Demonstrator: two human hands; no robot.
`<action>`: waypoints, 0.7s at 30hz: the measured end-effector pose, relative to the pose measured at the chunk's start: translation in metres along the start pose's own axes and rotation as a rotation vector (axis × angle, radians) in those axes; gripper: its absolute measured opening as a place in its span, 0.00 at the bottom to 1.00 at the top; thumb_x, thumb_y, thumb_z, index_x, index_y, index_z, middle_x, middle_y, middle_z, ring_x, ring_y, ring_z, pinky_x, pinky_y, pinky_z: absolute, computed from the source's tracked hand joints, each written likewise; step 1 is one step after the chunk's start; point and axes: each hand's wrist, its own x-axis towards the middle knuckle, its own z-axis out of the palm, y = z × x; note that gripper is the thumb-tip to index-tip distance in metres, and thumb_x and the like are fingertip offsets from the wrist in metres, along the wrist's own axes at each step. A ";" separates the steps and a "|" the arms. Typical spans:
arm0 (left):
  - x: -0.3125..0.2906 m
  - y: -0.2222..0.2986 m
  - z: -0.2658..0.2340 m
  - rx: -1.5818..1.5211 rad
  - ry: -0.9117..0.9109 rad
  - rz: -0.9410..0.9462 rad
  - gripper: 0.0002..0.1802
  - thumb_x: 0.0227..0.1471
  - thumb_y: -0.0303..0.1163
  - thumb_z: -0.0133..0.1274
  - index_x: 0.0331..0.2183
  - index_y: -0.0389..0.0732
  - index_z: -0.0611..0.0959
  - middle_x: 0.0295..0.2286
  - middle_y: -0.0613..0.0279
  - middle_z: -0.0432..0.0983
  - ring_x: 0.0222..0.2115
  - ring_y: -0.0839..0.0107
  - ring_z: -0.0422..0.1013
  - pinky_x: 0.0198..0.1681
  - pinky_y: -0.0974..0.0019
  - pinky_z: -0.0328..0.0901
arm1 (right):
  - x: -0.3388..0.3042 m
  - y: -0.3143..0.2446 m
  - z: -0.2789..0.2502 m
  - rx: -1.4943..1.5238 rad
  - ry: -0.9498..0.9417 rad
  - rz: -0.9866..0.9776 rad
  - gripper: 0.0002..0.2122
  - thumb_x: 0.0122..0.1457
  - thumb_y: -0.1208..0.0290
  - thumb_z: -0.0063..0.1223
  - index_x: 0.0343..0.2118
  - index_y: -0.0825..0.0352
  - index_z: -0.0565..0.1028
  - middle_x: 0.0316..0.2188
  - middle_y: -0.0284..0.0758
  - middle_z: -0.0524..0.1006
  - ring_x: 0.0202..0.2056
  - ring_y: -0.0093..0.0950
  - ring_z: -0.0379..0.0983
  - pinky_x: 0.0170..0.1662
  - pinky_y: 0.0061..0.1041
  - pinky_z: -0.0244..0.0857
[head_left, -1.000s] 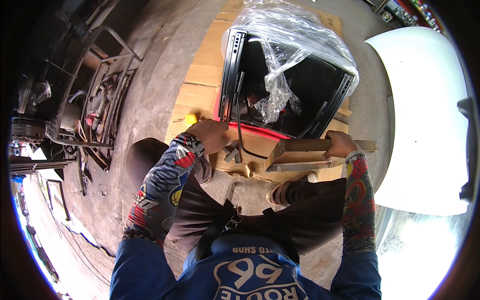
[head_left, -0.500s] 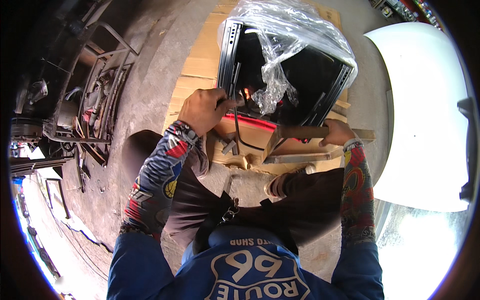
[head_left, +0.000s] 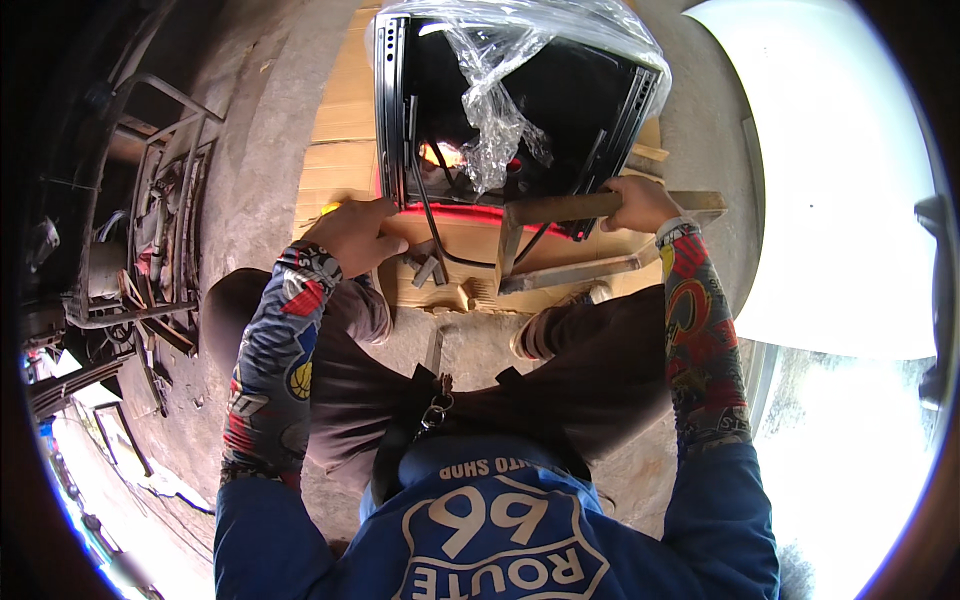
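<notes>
A black metal frame [head_left: 520,110] with slide rails stands on cardboard sheets [head_left: 345,150], partly draped in clear plastic wrap [head_left: 500,90]. A red strip [head_left: 450,212] runs along its near edge. My right hand [head_left: 640,205] grips a wooden bar [head_left: 565,208] of a rough wooden stand that leans against the frame's near right corner. My left hand [head_left: 355,235] rests curled on the cardboard just below the frame's near left corner. A small yellow tip [head_left: 329,208] shows at its back; most of that object is hidden. Small wooden offcuts [head_left: 430,270] lie between my hands.
I am squatting on a concrete floor [head_left: 250,150], knees under my arms. Rusty metal frames and scrap [head_left: 140,260] are piled at the left. A large white curved panel [head_left: 830,170] fills the right side.
My left hand reached up to the frame's left edge half a second ago and has come back down onto the cardboard. My right hand has kept its grip on the wooden bar.
</notes>
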 end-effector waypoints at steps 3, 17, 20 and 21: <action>-0.002 0.000 0.003 0.034 -0.002 0.001 0.28 0.53 0.40 0.58 0.51 0.33 0.74 0.35 0.46 0.80 0.40 0.54 0.77 0.44 0.58 0.69 | 0.000 -0.002 -0.003 0.013 -0.042 0.042 0.27 0.35 0.59 0.69 0.42 0.64 0.79 0.39 0.44 0.79 0.46 0.43 0.74 0.49 0.39 0.66; 0.004 -0.007 0.009 0.000 0.004 -0.011 0.24 0.54 0.40 0.54 0.47 0.34 0.75 0.26 0.50 0.81 0.34 0.53 0.78 0.42 0.54 0.70 | 0.002 -0.005 -0.006 -0.035 -0.060 0.061 0.30 0.37 0.58 0.70 0.45 0.66 0.77 0.42 0.45 0.79 0.48 0.43 0.73 0.52 0.39 0.64; 0.005 -0.008 0.010 0.010 0.023 0.003 0.24 0.54 0.41 0.54 0.47 0.34 0.75 0.25 0.50 0.80 0.34 0.54 0.79 0.42 0.55 0.70 | 0.002 -0.004 -0.005 -0.019 -0.051 0.060 0.31 0.37 0.58 0.70 0.46 0.66 0.76 0.43 0.45 0.78 0.49 0.43 0.73 0.53 0.38 0.64; 0.005 -0.008 0.010 0.011 0.030 0.009 0.24 0.53 0.41 0.54 0.47 0.34 0.75 0.25 0.50 0.80 0.34 0.54 0.79 0.42 0.55 0.70 | 0.002 -0.004 -0.004 -0.014 -0.046 0.061 0.31 0.37 0.58 0.70 0.46 0.66 0.76 0.43 0.45 0.78 0.49 0.43 0.73 0.53 0.38 0.64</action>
